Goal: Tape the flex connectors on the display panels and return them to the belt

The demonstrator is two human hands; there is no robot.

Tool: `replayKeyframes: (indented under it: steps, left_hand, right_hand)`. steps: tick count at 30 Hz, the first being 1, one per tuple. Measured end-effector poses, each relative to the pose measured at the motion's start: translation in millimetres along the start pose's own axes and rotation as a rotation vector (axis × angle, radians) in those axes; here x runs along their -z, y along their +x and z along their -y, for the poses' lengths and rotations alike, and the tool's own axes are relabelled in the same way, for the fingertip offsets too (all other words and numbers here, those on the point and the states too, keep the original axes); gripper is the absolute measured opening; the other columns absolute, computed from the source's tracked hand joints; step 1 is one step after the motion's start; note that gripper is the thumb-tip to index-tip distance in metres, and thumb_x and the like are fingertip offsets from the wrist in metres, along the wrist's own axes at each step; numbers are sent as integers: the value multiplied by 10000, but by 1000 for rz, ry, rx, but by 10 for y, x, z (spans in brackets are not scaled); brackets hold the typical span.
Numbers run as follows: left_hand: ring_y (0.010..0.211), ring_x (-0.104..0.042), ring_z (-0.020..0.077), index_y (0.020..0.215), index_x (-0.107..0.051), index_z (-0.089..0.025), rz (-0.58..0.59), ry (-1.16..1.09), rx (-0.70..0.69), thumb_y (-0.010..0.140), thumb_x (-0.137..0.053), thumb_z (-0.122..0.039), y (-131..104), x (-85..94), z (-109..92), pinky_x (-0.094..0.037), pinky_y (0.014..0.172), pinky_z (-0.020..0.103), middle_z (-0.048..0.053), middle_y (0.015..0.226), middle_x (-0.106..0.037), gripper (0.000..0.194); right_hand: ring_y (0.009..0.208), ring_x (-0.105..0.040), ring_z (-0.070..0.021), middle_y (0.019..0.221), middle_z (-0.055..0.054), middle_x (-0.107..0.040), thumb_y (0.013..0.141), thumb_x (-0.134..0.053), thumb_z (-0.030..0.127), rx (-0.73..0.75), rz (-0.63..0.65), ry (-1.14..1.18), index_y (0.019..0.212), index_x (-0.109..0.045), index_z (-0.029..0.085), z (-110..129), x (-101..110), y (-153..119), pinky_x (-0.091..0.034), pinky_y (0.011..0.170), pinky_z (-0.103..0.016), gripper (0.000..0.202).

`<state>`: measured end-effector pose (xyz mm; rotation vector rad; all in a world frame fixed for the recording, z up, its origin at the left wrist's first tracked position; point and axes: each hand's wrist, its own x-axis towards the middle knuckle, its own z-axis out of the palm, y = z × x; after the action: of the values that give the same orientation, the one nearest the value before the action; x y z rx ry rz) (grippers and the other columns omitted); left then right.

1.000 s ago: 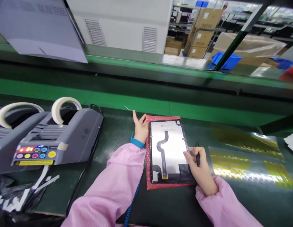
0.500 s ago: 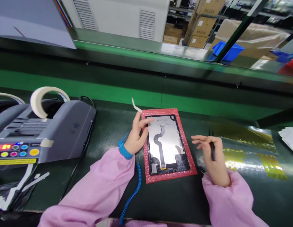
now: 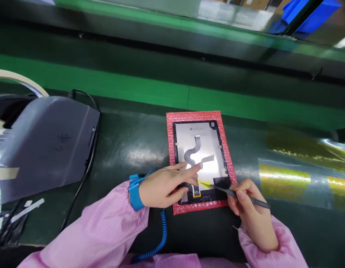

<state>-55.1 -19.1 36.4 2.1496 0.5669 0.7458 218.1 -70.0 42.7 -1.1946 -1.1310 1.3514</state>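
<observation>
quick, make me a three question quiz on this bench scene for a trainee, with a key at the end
1. True or false: the right hand holds tweezers with their tips over the flat panel.
2. What colour is the bubble sheet under the panel? A) green B) red C) white
3. Fill the gap: the blue wristband is worn just behind the ____ (which hand?).

Key
1. True
2. B
3. left hand
</observation>
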Motion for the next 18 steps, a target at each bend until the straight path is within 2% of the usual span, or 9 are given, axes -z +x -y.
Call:
replayKeyframes:
  steps: [4,8,14,18]
  left_hand:
    - [1283,-623,177,1620,14,-276,4,-11,38,989,-416,-74,32,16,-14,-380,1206,476,28,1202,-753,789]
    - [1264,-635,169,1622,-1,-273,-4,-19,57,986,-419,-58,50,17,-22,-390,1203,455,21,1176,-760,791]
    - [1249,-646,163,1622,-23,-272,-13,-21,74,988,-430,-47,55,10,-20,-389,1204,437,14,1160,-768,786]
    - [1238,-654,173,1622,-51,-264,-25,-17,70,989,-436,-49,67,13,-20,-403,1192,434,20,1156,-768,771]
  right_hand:
    - [437,-476,-68,630,34,-605,980,-629,268,-41,42,-22,815,-534,226,19,86,-56,-352,410,-166,195]
    - [421,-535,-71,663,26,-654,963,-649,220,-49,95,-60,864,-559,234,40,70,-151,-394,402,-158,134]
    - [461,-622,-92,721,9,-705,968,-627,174,-89,44,-77,898,-567,236,-45,-3,-350,-452,402,-152,112]
    - [464,-635,-90,703,21,-702,967,-632,178,-50,16,-85,899,-578,236,-17,-52,-371,-488,426,-153,104]
